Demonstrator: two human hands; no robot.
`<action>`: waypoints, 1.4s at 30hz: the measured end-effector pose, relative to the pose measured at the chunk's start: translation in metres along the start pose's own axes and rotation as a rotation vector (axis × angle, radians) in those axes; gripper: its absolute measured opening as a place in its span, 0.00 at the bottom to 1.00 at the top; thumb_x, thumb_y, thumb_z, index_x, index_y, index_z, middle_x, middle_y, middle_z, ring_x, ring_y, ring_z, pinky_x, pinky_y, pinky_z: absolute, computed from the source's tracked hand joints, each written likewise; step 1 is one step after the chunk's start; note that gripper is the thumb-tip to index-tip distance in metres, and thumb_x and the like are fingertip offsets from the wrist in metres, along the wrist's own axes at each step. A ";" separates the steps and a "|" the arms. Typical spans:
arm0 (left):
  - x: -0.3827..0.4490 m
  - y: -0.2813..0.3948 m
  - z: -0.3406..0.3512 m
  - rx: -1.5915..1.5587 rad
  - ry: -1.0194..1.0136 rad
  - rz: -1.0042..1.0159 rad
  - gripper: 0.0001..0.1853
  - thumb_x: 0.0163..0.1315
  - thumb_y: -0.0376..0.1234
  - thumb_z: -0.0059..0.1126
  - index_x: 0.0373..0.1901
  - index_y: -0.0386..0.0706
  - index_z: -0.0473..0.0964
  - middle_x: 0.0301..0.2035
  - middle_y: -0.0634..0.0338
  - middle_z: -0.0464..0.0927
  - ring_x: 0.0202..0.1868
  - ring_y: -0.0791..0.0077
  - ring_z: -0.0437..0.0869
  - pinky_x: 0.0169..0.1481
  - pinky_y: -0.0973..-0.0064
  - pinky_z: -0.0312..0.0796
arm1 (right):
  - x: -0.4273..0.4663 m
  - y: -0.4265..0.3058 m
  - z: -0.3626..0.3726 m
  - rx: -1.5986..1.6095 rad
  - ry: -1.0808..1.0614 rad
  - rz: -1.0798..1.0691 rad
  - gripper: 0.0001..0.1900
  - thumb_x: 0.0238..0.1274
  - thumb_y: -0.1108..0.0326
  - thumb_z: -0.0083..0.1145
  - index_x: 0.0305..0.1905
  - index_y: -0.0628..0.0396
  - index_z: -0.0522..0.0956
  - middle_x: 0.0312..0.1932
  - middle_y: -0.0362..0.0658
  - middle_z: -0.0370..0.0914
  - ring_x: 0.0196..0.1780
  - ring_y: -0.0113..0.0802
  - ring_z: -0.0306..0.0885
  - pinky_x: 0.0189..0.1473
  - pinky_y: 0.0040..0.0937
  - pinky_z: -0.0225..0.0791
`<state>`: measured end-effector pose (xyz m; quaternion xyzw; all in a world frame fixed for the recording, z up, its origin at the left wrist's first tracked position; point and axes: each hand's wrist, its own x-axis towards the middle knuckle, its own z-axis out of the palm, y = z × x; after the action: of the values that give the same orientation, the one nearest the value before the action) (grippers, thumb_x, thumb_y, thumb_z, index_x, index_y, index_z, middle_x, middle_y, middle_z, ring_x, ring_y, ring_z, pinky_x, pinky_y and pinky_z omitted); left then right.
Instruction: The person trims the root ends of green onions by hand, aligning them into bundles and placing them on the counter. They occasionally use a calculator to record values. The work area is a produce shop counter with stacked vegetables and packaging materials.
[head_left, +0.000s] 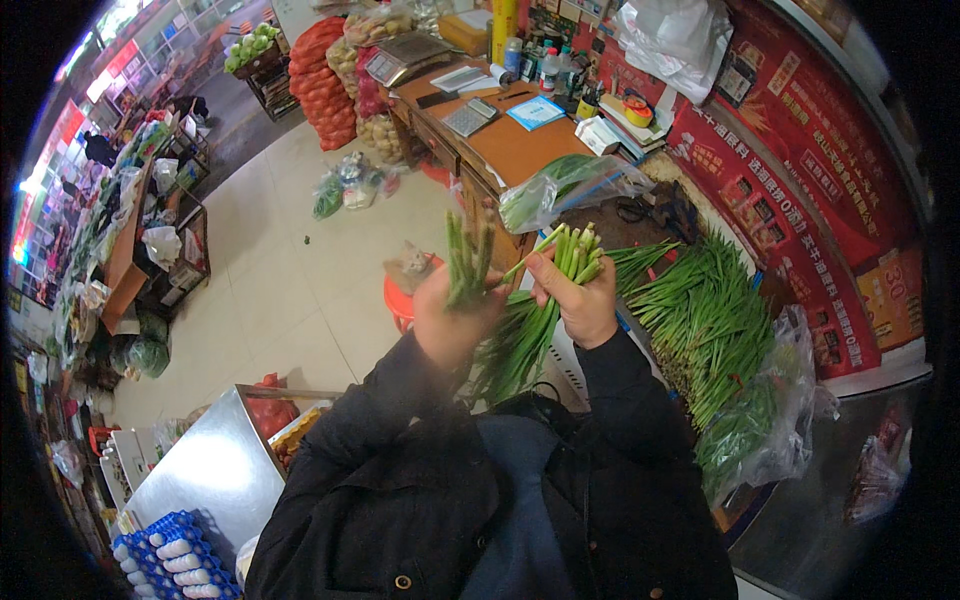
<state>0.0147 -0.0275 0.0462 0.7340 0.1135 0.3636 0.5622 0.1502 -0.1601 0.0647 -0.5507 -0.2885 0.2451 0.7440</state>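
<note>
My left hand (457, 307), somewhat blurred, is closed round a bunch of green stalks (469, 259) whose ends point up. Beside it, my right hand (577, 300) grips a second bunch of green stalks (574, 251) with pale cut ends; its long leaves hang down between my forearms. A single stalk stretches between the two hands, and my right thumb lies near it. To the right lies a large heap of long green leafy stalks (705, 315). Beyond my hands, a clear plastic bag with greens (555, 187) rests at the desk's edge.
A wooden desk (502, 154) ahead bears a calculator (470, 118), a scale (397, 56) and bottles. Left of my hands, a kitten (409, 266) is at a red stool (397, 300). Behind stand net sacks (322, 82). A metal-topped counter (214, 457) and blue egg trays (176, 555) are lower left.
</note>
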 end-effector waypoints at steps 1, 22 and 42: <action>0.002 -0.005 -0.001 0.074 0.012 0.059 0.07 0.61 0.22 0.72 0.38 0.34 0.81 0.34 0.58 0.81 0.37 0.72 0.84 0.42 0.70 0.76 | 0.000 0.000 0.000 -0.002 -0.001 0.005 0.10 0.68 0.67 0.71 0.39 0.61 0.82 0.25 0.39 0.79 0.24 0.26 0.76 0.28 0.28 0.70; 0.011 -0.013 -0.037 -0.412 -0.194 -0.516 0.09 0.64 0.28 0.72 0.41 0.36 0.81 0.31 0.61 0.84 0.31 0.78 0.83 0.36 0.77 0.74 | 0.014 0.008 0.003 -0.122 0.089 -0.057 0.16 0.57 0.63 0.80 0.42 0.58 0.82 0.32 0.36 0.83 0.28 0.22 0.77 0.31 0.28 0.72; 0.018 -0.007 -0.024 -0.539 -0.385 -0.627 0.14 0.72 0.37 0.66 0.52 0.38 0.79 0.34 0.66 0.80 0.32 0.81 0.78 0.35 0.79 0.70 | 0.021 0.002 -0.002 0.010 -0.106 0.028 0.09 0.70 0.65 0.70 0.40 0.59 0.82 0.32 0.37 0.83 0.35 0.24 0.81 0.44 0.30 0.75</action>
<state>0.0128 0.0033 0.0493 0.5456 0.1252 0.0493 0.8271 0.1667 -0.1468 0.0655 -0.5372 -0.3184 0.2859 0.7269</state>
